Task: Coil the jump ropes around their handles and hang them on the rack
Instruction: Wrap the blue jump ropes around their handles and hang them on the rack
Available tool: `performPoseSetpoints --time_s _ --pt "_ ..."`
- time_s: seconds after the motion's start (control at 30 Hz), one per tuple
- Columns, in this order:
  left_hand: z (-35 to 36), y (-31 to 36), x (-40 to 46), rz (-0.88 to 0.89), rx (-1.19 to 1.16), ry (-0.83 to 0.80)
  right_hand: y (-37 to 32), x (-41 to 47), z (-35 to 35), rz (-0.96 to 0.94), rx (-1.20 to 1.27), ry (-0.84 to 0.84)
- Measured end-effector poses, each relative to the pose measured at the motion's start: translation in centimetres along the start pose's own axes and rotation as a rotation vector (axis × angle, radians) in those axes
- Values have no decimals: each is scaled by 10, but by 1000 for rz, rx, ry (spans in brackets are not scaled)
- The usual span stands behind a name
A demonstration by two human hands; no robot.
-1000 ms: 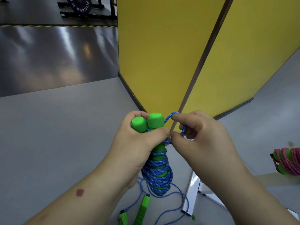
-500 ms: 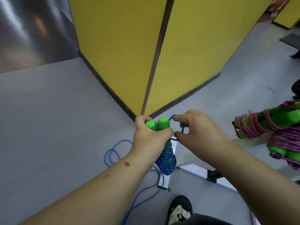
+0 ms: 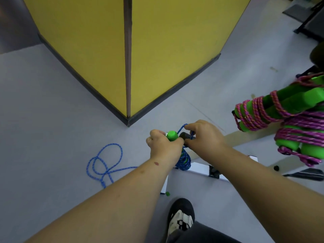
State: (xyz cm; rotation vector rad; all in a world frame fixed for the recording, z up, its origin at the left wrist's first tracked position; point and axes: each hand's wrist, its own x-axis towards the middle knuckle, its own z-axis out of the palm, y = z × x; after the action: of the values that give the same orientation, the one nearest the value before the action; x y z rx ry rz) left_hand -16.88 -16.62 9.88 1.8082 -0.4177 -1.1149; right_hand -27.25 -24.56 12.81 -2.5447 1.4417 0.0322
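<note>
My left hand (image 3: 164,146) grips the green foam handles (image 3: 172,135) of a blue jump rope, whose coil (image 3: 184,159) hangs below my fist. My right hand (image 3: 203,135) pinches a loop of the blue rope (image 3: 182,128) right beside the handle tops, over a dark peg end (image 3: 185,136). Two coiled pink ropes on green handles (image 3: 273,113) hang at the right on the rack. Another blue rope (image 3: 105,163) lies loose on the floor at the left.
A yellow partition corner (image 3: 128,67) stands straight ahead. The rack's white base (image 3: 201,170) lies on the grey floor under my hands. My black and white shoe (image 3: 181,216) is at the bottom. Dark equipment (image 3: 312,23) sits at the far right.
The view has swung right and tilted down, so the pink bundles and my shoe came into sight. Both hands keep their hold on the blue rope and now sit at a dark peg.
</note>
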Motion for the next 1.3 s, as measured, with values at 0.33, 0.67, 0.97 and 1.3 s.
performPoseSetpoints --time_s 0.33,0.67,0.97,1.3 --pt "22 -25 35 -66 122 17 23 23 37 34 63 -96" --pt "39 -39 64 -153 113 -22 45 29 39 80 112 -154" --pt "43 -37 77 -263 59 -102 46 28 39 134 169 -196" --pt "52 -52 81 -285 -6 -47 51 17 27 16 65 -149"
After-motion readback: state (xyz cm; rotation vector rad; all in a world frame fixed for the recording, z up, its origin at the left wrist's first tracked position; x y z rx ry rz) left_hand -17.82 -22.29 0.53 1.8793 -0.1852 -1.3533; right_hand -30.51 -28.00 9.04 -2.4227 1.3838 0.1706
